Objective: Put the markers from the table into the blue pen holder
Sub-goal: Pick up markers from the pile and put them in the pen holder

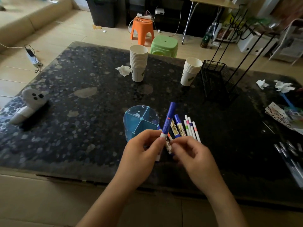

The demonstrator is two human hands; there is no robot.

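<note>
The round blue pen holder [141,121] stands near the table's front, its inside split into compartments that look empty. My left hand [141,153] pinches the lower end of a blue marker [168,119], tilted up just right of the holder. Right next to it, my right hand [195,156] hovers blurred over the lying markers with its fingers curled; whether it grips one is unclear. On the table lie thick blue markers [177,126] and several thin white pens with coloured bands [191,128], partly hidden by my hands.
Two stacks of paper cups [138,63] [191,71] and a black wire basket [216,79] stand further back. A grey plush toy [31,102] lies at the left. Crumpled tissues [262,84] and patterned clutter [282,115] sit at the right edge.
</note>
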